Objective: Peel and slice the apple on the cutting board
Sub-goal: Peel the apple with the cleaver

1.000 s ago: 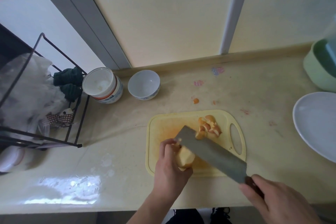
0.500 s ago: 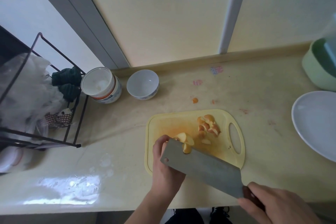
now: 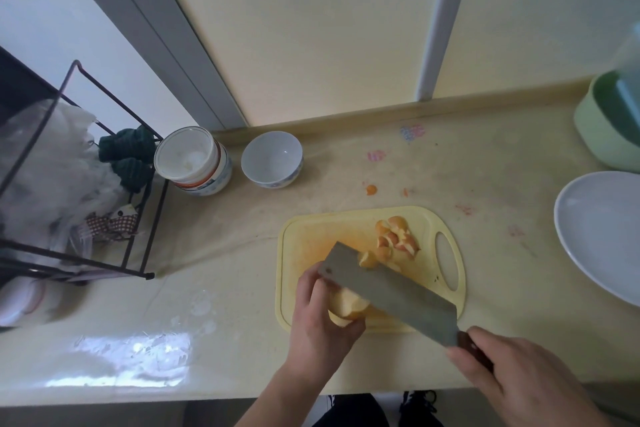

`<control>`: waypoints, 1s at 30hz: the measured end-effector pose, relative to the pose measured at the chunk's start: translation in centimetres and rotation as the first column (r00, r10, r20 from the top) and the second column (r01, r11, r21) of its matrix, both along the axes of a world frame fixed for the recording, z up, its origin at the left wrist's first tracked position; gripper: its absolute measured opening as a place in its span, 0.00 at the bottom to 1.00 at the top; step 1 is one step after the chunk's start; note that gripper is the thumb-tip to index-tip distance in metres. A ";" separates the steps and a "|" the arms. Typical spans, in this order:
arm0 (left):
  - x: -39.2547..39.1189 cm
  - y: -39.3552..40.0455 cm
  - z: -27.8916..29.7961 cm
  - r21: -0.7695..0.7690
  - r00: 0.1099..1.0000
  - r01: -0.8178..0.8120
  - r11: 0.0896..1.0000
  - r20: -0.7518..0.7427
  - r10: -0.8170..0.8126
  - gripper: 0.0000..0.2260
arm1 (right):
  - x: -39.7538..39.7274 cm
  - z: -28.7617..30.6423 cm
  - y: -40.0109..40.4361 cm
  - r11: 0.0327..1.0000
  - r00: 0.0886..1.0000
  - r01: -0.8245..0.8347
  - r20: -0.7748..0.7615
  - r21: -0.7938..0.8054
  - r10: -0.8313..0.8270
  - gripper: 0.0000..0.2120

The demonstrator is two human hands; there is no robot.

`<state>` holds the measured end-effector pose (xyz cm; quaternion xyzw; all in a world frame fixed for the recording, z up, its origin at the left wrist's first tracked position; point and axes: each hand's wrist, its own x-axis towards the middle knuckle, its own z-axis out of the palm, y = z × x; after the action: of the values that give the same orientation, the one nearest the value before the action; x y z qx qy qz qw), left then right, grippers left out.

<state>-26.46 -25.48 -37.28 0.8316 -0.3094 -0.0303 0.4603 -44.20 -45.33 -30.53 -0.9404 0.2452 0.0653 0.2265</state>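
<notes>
A yellow cutting board lies on the counter in front of me. My left hand grips a peeled pale apple piece over the board's near left corner. My right hand holds the dark handle of a cleaver, whose broad blade slants across the board just above the apple piece. A small apple chunk shows at the blade's far edge. Several cut apple pieces with reddish skin are heaped near the board's handle hole.
Two bowls stand at the back left beside a black wire rack with bags. A white plate and a green container sit at the right. Small peel scraps lie behind the board.
The cleaver swung down over my left hand half a second ago and has lifted back across the board. The apple piece is again visible in my left hand at the near corner.
</notes>
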 end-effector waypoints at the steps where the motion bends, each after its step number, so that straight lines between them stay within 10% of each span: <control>1: -0.1 0.0 0.0 -0.007 1.000 0.001 1.000 0.012 -0.001 0.31 | 0.1 -0.5 -0.2 0.998 0.999 0.045 0.022 0.034 -0.045 0.32; 6: -0.2 0.1 0.1 -0.007 0.999 0.004 1.000 -0.037 -0.005 0.33 | 0.3 -0.2 -0.7 0.967 0.990 0.121 0.037 0.224 -0.133 0.31; 15: 0.0 -0.5 1.0 -0.130 0.998 -0.061 0.990 -0.035 0.057 0.32 | -0.9 1.3 2.0 1.000 0.997 0.000 -0.082 0.010 0.000 0.27; 21: 0.9 -0.7 -0.1 -0.003 0.999 -0.040 0.999 -0.019 0.040 0.11 | -0.1 2.5 2.0 1.000 0.996 0.029 -0.083 -0.011 -0.029 0.25; 30: 0.3 -1.0 0.6 -0.024 0.999 -0.031 0.999 -0.029 0.030 0.17 | -0.1 3.0 1.8 0.998 0.996 0.025 -0.082 0.055 -0.020 0.22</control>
<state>-26.19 -26.45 -36.65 0.8300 -0.2904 -0.0312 0.4751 -44.31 -43.52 -27.50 -0.9274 0.2629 0.1076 0.2433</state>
